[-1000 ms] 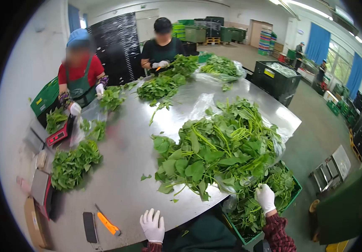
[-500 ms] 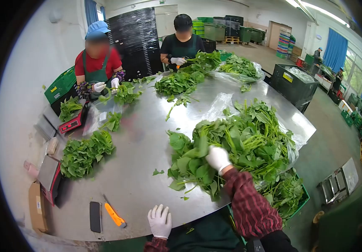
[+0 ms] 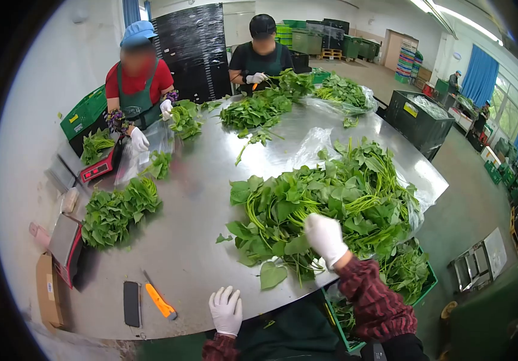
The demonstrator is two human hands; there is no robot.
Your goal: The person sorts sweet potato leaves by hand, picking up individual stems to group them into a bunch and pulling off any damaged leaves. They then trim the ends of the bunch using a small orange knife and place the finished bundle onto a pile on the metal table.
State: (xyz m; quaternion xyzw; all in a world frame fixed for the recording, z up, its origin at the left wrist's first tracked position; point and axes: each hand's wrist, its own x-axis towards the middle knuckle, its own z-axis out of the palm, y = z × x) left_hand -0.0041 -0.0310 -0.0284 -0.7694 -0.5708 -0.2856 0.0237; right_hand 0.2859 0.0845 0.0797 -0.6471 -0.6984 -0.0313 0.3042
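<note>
A big heap of leafy green stems (image 3: pixel 355 198) lies on the steel table (image 3: pixel 199 265) in front of me. My right hand (image 3: pixel 325 239), in a white glove, is over the near side of the heap with its fingers curled in; what they hold, if anything, is hidden among the leaves. My left hand (image 3: pixel 226 310), also gloved, rests at the table's near edge with fingers spread and nothing in it. Left of it lie an orange utility knife (image 3: pixel 161 302) with its blade out and a dark phone (image 3: pixel 132 304).
Bunched greens (image 3: pixel 120 210) sit by a red scale (image 3: pixel 67 243) on the left. Two people in aprons handle greens across the table. A green crate (image 3: pixel 430 283) with greens stands below the right edge; a black bin (image 3: pixel 418 123) is farther right.
My right hand has moved slightly right and toward me, and leaves at the heap's near left have shifted. My left hand stays put. The person in red has lowered one hand toward the scale.
</note>
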